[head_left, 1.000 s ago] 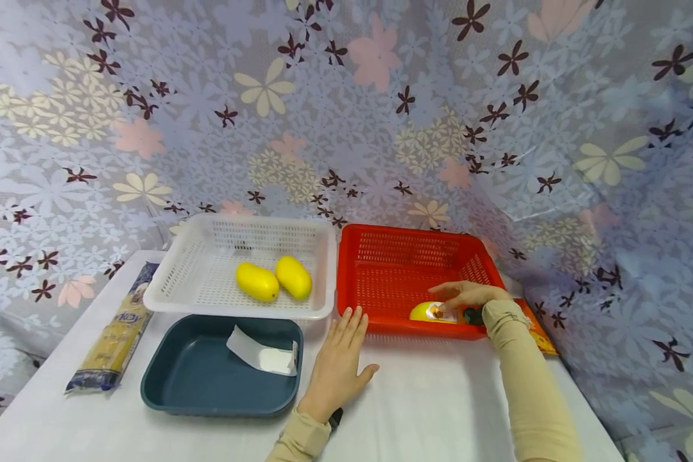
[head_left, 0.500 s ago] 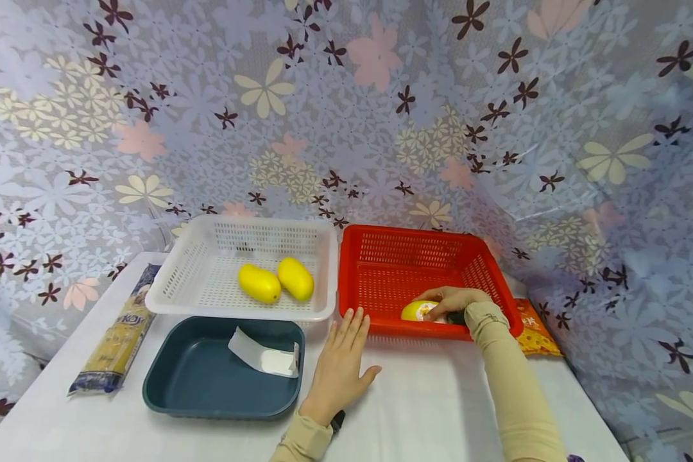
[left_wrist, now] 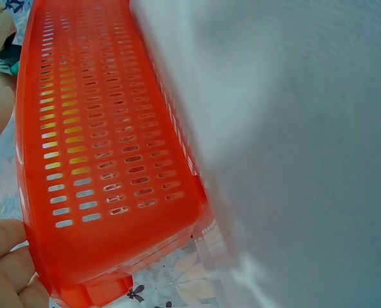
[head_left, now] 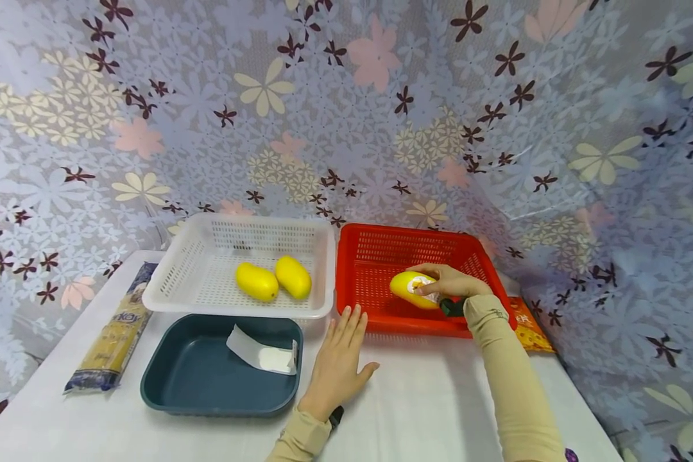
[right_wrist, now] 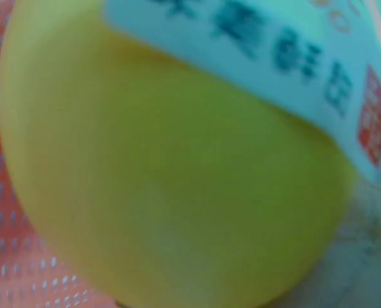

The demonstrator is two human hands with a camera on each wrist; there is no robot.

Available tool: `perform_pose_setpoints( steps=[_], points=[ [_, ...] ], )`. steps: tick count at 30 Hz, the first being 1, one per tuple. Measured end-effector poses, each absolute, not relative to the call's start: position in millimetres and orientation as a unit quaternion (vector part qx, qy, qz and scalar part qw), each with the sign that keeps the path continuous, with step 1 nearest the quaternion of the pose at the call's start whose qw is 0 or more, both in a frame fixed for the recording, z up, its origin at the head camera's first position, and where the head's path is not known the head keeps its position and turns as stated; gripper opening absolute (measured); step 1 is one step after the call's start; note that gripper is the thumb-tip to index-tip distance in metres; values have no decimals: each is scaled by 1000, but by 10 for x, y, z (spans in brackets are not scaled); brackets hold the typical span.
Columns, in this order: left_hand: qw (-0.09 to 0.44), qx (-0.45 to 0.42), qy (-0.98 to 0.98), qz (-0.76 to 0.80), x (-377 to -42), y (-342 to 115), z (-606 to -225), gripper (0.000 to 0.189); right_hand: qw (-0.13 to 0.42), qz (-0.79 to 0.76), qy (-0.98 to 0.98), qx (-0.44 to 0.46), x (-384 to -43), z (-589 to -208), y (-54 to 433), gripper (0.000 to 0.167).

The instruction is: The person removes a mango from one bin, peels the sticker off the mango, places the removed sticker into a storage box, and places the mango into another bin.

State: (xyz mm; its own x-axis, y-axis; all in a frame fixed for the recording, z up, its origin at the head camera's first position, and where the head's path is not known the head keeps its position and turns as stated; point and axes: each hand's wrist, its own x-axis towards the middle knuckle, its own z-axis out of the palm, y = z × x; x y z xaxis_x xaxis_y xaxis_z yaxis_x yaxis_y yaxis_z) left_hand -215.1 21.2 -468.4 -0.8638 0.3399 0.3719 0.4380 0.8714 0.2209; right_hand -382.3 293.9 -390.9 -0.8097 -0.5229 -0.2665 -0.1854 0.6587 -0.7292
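Note:
My right hand [head_left: 453, 281] grips a yellow melon [head_left: 403, 287] with a white printed label, over the front part of the red basket [head_left: 375, 324]. In the right wrist view the melon [right_wrist: 177, 173] fills most of the frame, its label [right_wrist: 293, 58] across the top. My left hand [head_left: 337, 366] lies with straight fingers on the white table, fingertips at the basket's front left corner. Seen from the left wrist, its fingers [left_wrist: 11, 263] touch the red rim, and yellow shows through the slots of the basket wall [left_wrist: 107, 244].
Two yellow melons [head_left: 257, 282] lie in the white basket [head_left: 167, 289] to the left. In front of it stands a dark teal tray [head_left: 196, 378] holding a curved white piece [head_left: 262, 355]. A pasta packet [head_left: 115, 340] lies far left; an orange packet [head_left: 529, 327] is right of the red basket.
My right hand has taken hold of the melon and lifted it from the red basket's front side, up and slightly left. The left hand has stayed in place.

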Motion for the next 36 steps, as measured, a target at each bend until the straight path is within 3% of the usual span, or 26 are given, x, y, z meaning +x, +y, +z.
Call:
perform_pose_setpoints(
  steps=[17,28,36],
  points=[
    [211,-217,-938,-171,-2161,222,-4719,87,174,-435,849,-245,-3514,-3657,2686,58],
    [164,-210,-943,-201,-2143,226,-4683,86,124,-520,810,-241,-3114,-3728,2508,61],
    [175,-222,-930,-233,-2138,213,-4652,82,87,-600,764,-221,-2737,-3881,2353,62]
  ],
)
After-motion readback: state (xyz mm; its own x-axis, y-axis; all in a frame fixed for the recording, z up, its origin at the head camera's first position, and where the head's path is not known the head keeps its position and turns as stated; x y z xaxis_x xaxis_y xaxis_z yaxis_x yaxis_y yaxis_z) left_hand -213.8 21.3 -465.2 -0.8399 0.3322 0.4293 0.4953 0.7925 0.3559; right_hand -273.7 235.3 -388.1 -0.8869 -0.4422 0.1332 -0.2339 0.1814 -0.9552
